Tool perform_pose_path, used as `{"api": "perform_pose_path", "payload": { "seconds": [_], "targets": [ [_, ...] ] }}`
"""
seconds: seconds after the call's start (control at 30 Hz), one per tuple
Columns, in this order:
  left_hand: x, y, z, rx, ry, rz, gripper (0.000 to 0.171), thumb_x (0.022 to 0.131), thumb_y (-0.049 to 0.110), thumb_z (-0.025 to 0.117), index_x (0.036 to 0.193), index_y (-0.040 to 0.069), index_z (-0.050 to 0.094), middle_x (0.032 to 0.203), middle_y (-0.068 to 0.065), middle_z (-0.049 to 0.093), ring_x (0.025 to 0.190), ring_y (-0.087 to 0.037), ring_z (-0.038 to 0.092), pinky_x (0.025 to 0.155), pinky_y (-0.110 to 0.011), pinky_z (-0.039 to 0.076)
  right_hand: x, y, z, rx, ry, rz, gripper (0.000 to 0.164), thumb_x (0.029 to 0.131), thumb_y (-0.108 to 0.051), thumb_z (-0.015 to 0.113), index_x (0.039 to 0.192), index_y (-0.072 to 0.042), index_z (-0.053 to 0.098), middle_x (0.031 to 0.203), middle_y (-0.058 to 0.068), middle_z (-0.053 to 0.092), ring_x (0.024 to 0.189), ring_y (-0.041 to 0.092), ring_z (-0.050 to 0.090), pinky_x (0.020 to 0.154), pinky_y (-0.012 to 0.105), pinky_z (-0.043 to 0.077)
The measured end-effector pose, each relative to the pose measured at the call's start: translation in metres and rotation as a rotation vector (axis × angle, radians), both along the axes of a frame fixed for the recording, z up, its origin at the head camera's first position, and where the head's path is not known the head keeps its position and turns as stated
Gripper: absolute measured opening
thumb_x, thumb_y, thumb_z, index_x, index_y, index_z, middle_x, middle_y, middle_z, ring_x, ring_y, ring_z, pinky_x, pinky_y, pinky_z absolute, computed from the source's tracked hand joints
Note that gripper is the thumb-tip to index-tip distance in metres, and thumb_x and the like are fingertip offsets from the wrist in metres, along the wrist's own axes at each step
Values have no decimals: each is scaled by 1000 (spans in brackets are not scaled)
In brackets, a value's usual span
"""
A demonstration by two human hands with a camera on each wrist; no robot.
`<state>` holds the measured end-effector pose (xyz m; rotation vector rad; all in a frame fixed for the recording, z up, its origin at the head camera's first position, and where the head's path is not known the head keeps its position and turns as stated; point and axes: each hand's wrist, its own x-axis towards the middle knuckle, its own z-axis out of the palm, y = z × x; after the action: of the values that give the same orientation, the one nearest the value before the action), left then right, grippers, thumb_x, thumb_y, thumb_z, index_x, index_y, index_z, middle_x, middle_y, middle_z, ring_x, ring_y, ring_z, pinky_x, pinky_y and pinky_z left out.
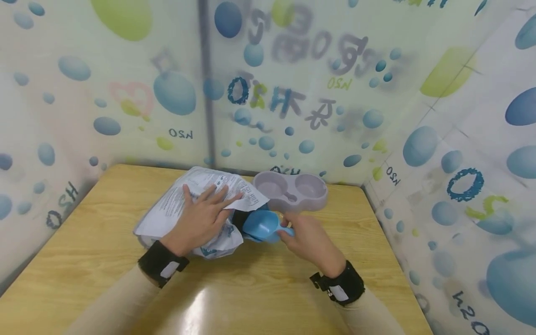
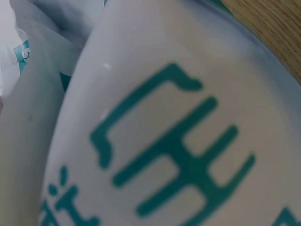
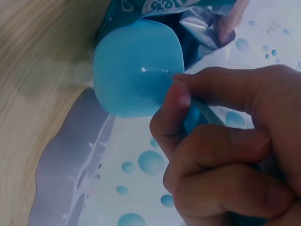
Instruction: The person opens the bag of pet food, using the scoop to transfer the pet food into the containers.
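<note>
A white printed plastic bag lies on its side, its mouth towards the right. On top of it rests my left hand, fingers spread and straight. My right hand grips a light blue scoop by its handle, right at the bag's dark opening. No contents show in the scoop's bowl. Teal lettering on the bag fills the left wrist view, where the hand is hidden. From the right wrist, the scoop appears beside the bag's silvery inner lining, with right-hand fingers curled round the handle.
A grey double pet bowl stands behind the scoop, near the table's back edge. The wooden table meets a bubble-patterned curtain at the back and sides.
</note>
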<state>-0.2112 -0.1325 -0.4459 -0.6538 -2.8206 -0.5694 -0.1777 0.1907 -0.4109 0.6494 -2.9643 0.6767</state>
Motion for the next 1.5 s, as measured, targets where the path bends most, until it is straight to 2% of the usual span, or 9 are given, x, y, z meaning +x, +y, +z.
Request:
{"api": "perform_pose_path", "payload": {
  "seconds": [0.17,0.43,0.87,1.13,1.5],
  "targets": [
    [0,1,-2,-14,-16,-3,53,126,48,38,176,41,52,184,-15,47,174,-54,38,127,-102,-5,-4,-11,-5,-11,-32,-16,16,104,-19,89,105,-13,74,76,-3,57,69,13,56,61,25,43],
    [-1,2,-5,-15,-26,-2,54,126,48,35,177,41,51,185,-14,46,175,-54,37,127,-102,-5,-7,-20,-17,-64,-22,-10,15,105,-18,88,107,-11,75,85,-1,64,74,13,60,64,24,48],
    [-1,1,-1,-15,-39,-5,54,126,47,35,177,38,51,186,-15,44,176,-56,34,127,-101,-10,-15,-25,-38,-181,-103,-21,15,110,-16,82,115,-9,70,85,1,64,70,11,60,62,23,46],
    [-1,0,-1,-22,-38,-10,55,126,46,35,178,37,51,186,-16,44,176,-56,33,127,-101,-10,-14,-25,-41,-186,-141,-32,16,112,-18,80,119,-10,68,89,2,65,73,14,60,62,24,46],
    [-1,-1,-3,-22,-31,-8,54,126,47,36,177,39,50,186,-15,43,177,-55,33,128,-100,-11,-14,-22,-44,-176,-145,-49,20,112,-22,81,124,-11,68,93,2,69,75,14,61,64,25,49]
  ]
}}
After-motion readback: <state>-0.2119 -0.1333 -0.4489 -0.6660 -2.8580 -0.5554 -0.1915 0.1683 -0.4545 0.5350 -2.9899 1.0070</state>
